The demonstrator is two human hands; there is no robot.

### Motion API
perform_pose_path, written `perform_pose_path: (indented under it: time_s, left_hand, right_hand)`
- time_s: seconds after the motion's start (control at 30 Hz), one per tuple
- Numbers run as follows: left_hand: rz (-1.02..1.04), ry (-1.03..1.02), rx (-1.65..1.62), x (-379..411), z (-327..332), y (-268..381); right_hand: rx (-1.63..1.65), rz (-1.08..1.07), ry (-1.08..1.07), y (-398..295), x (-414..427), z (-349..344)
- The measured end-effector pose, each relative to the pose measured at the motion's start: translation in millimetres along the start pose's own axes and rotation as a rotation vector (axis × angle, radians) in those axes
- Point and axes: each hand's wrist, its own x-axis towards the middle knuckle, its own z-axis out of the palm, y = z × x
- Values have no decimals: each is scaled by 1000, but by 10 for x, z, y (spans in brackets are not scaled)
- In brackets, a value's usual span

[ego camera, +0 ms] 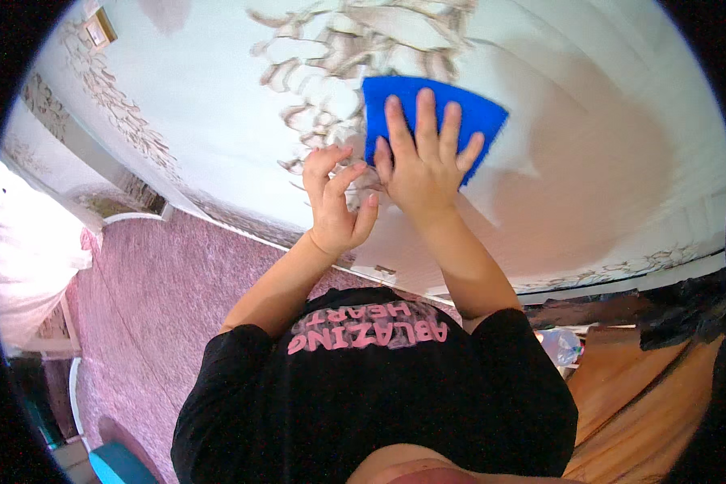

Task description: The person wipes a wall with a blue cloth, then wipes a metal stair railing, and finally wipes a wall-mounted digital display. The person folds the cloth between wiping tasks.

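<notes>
A blue cloth (378,94) lies flat on a pale wall (230,109) that bears a grey-brown leaf-like pattern (339,48). My right hand (426,163) is spread over the cloth, its fingers apart, and holds it against the wall. Parts of the cloth show above and to both sides of the fingers. Just left of it, my left hand (339,206) is raised with nothing in it, fingers apart and loosely bent. Whether its fingertips touch the wall I cannot tell.
Pink carpet (151,302) spreads to the lower left, beside a white curtain (30,260) and a round teal object (121,463). A switch or small frame (100,29) is on the wall. At right are a clear plastic bottle (559,346) and a brown surface (641,399).
</notes>
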Motion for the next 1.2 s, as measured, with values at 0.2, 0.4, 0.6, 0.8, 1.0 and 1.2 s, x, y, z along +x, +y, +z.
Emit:
perform_pose_path:
  time_s: [0.2, 0.4, 0.6, 0.8, 1.0, 1.2]
  left_hand:
    - [4, -82, -6, 97, -1119, -1083]
    - [-128, -132, 42, 395, -2343, -2173]
    - [-160, -242, 9, 622, -2788, -2646]
    - [-157, -336, 73, 621, -3202, -2929]
    - [-143, -353, 55, 703, -3400, -3046]
    - [-91, -443, 120, 749, -3545, -3039]
  right_hand:
    - [8, -144, -109, -1392, 82, 785]
    - [-55, -43, -84, -2207, 277, 1202]
    - [-119, 9, 16, -3024, 1279, 1436]
    - [-192, -148, 5, -3204, 903, 1735]
    - [-76, 159, -5, -3616, 1256, 1784]
    - [-216, -48, 71, -3619, 1248, 1927]
